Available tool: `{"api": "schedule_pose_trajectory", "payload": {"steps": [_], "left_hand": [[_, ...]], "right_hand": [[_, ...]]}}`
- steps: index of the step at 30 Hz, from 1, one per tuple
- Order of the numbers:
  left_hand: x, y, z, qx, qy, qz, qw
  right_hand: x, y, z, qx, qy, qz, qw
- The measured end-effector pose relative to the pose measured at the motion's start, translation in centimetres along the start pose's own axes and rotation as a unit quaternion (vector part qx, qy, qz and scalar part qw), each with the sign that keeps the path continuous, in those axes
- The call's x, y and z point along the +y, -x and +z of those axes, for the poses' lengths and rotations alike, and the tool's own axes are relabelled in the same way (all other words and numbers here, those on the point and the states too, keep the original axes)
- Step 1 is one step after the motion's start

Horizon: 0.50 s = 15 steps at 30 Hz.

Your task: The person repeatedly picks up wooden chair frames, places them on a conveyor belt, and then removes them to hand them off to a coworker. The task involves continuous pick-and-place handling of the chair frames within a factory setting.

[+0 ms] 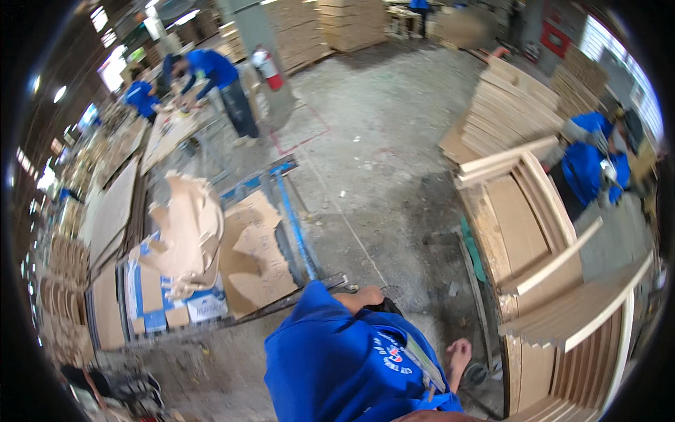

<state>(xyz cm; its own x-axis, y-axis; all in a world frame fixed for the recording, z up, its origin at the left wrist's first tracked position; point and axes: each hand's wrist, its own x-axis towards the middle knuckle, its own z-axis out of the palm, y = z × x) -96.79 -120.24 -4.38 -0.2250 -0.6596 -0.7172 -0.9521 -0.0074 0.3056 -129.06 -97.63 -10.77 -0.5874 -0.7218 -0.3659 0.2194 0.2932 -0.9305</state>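
My left hand (367,296) is in front of my body, its fingers curled down beside a dark object (386,307). I cannot make out what that object is. Low on the right, my right hand (459,354) hangs by my side with its fingers curled in and nothing visible in them. A wooden workbench (485,235) carrying curved wooden frames stands to the right of that hand. To the left of my blue sleeve is a low cart (295,225) with cardboard (256,264) and a stack of shaped wooden pieces (186,228).
Stacked boards (510,105) rise at the far right, near a person in blue (594,165) behind the bench. Another person (218,77) bends over a table (169,137) at the far left. A fire extinguisher (267,68) is by the pillar. Concrete floor (373,169) runs between cart and bench.
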Motion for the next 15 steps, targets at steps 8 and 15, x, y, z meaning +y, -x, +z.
{"api": "schedule_pose_trajectory", "payload": {"steps": [8,15], "left_hand": [[-0.6,-4.9,-3.7,0.007,-0.033,0.11,0.993],[1.4,-9.8,-7.6,-0.053,0.074,0.056,0.994]], "right_hand": [[-12.8,-12.0,4.4,0.343,0.199,-0.178,0.901],[-17.7,-16.0,6.1,0.332,0.255,-0.113,0.901]]}}
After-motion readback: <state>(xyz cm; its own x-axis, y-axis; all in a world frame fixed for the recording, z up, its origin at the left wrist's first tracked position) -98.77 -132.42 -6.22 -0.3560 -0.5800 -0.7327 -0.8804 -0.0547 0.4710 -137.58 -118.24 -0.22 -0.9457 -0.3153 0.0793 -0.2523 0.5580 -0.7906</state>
